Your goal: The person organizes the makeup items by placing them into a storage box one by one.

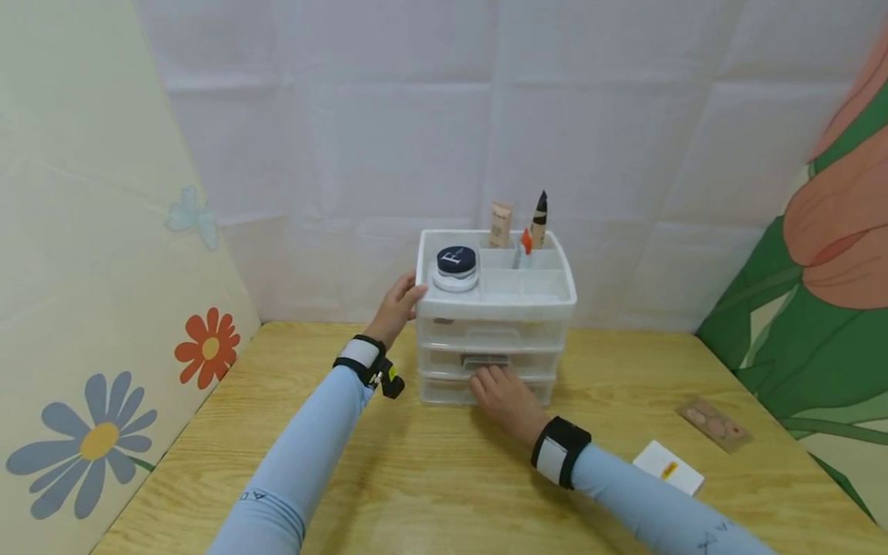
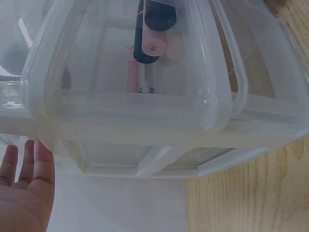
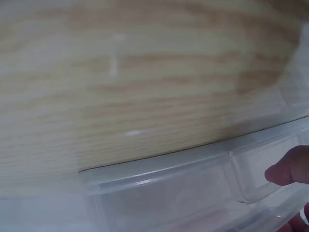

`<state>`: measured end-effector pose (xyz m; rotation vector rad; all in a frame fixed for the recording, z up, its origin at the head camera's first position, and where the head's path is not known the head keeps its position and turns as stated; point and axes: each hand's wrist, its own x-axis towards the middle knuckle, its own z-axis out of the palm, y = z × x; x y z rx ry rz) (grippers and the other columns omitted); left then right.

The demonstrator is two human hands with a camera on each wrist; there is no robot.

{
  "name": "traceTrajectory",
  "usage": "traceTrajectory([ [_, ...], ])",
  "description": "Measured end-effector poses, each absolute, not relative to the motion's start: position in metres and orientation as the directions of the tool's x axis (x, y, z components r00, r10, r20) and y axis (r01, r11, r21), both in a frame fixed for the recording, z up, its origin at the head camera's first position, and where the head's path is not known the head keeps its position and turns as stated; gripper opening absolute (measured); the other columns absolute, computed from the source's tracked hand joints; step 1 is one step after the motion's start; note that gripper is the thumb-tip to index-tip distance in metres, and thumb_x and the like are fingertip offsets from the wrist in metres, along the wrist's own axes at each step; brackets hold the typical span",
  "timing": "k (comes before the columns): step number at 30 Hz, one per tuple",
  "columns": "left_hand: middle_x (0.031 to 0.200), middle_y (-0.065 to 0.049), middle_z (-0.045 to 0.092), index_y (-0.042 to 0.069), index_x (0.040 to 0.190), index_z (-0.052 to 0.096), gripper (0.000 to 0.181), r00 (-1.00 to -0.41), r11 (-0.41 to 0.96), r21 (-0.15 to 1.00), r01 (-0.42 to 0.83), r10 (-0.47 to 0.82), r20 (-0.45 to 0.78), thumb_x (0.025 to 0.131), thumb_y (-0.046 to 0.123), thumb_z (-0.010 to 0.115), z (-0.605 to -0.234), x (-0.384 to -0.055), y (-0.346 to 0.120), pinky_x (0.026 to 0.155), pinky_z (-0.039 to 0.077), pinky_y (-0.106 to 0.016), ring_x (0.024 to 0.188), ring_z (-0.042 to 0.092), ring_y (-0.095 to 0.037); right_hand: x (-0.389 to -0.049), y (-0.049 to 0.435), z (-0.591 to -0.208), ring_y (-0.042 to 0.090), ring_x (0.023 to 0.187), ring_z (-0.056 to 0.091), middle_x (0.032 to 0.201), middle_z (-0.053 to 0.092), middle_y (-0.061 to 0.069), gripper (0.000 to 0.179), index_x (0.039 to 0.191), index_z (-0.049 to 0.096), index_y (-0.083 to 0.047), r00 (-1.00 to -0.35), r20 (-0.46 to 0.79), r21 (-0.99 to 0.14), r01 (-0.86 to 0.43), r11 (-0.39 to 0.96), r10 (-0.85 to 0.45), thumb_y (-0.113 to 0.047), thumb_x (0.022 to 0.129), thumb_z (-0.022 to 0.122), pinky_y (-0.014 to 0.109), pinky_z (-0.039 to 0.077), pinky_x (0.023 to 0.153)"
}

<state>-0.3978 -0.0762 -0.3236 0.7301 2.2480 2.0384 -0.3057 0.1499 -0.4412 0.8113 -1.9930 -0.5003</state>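
Observation:
A white plastic drawer organizer [image 1: 496, 311] with three clear drawers stands on the table. My left hand [image 1: 398, 308] rests against its left side, thumb near the top rim; in the left wrist view its straight fingers [image 2: 41, 166] touch the wall. My right hand [image 1: 509, 399] is at the front, fingertips at the upper edge of the lowest drawer [image 1: 444, 391]. In the right wrist view the thumb [image 3: 287, 169] lies against that drawer's handle [image 3: 253, 186], with fingers on its other side. Pink-and-black tubes [image 2: 153, 36] show through a clear drawer.
On the organizer's top are a round dark-lidded compact [image 1: 456, 260], a beige tube [image 1: 500, 224], a black-capped tube [image 1: 539, 220] and an orange-tipped item [image 1: 525, 243]. A white box [image 1: 668, 467] and a flat pack of round pads [image 1: 713, 422] lie at the table's right.

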Motion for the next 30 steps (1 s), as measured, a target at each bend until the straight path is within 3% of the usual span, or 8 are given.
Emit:
traceTrajectory([
  [5, 0.158, -0.015, 0.04, 0.01, 0.157, 0.033, 0.058, -0.89, 0.033, 0.946, 0.324, 0.349, 0.293, 0.105, 0.031, 0.045, -0.325, -0.397, -0.076, 0.109, 0.043, -0.055, 0.136, 0.047, -0.035, -0.3, 0.15, -0.443, 0.023, 0.072, 0.054, 0.086, 0.055, 0.009, 0.018, 0.091, 0.053, -0.002, -0.384, 0.603, 0.59, -0.376, 0.715, -0.699, 0.006, 0.089, 0.037, 0.032, 0.048, 0.059],
  [9, 0.158, -0.016, 0.04, 0.01, 0.157, 0.033, 0.058, -0.887, 0.036, 0.942, 0.333, 0.352, 0.3, 0.105, 0.031, 0.044, -0.325, -0.397, -0.076, 0.109, 0.044, -0.055, 0.135, 0.047, -0.035, -0.293, 0.149, -0.442, 0.023, 0.073, 0.054, 0.085, 0.054, 0.009, 0.013, 0.092, 0.052, -0.002, -0.42, 0.582, 0.558, -0.417, 0.718, -0.696, 0.008, 0.084, 0.049, 0.031, 0.049, 0.059],
  [14, 0.157, -0.018, 0.04, 0.008, 0.157, 0.032, 0.057, -0.88, 0.028, 0.939, 0.342, 0.361, 0.309, 0.106, 0.029, 0.043, -0.324, -0.397, -0.076, 0.109, 0.043, -0.055, 0.135, 0.047, -0.036, -0.28, 0.148, -0.439, 0.022, 0.073, 0.052, 0.086, 0.053, 0.01, 0.024, 0.093, 0.052, 0.0, -0.433, 0.57, 0.518, -0.47, 0.715, -0.698, 0.012, 0.076, 0.064, 0.031, 0.048, 0.059],
  [20, 0.157, -0.019, 0.04, 0.007, 0.158, 0.031, 0.058, -0.88, 0.021, 0.94, 0.34, 0.358, 0.311, 0.106, 0.029, 0.043, -0.323, -0.399, -0.076, 0.11, 0.043, -0.055, 0.135, 0.047, -0.036, -0.266, 0.145, -0.435, 0.02, 0.072, 0.049, 0.085, 0.052, 0.008, 0.022, 0.094, 0.053, -0.001, -0.438, 0.563, 0.477, -0.521, 0.708, -0.701, 0.012, 0.078, 0.06, 0.029, 0.044, 0.058],
  [30, 0.156, -0.02, 0.04, 0.006, 0.157, 0.032, 0.058, -0.885, 0.009, 0.944, 0.33, 0.351, 0.306, 0.105, 0.028, 0.044, -0.323, -0.398, -0.076, 0.11, 0.043, -0.055, 0.136, 0.046, -0.037, -0.245, 0.144, -0.433, 0.016, 0.071, 0.048, 0.083, 0.05, 0.005, 0.025, 0.092, 0.053, -0.003, -0.479, 0.54, 0.43, -0.55, 0.716, -0.692, 0.01, 0.076, 0.067, 0.029, 0.045, 0.058],
])
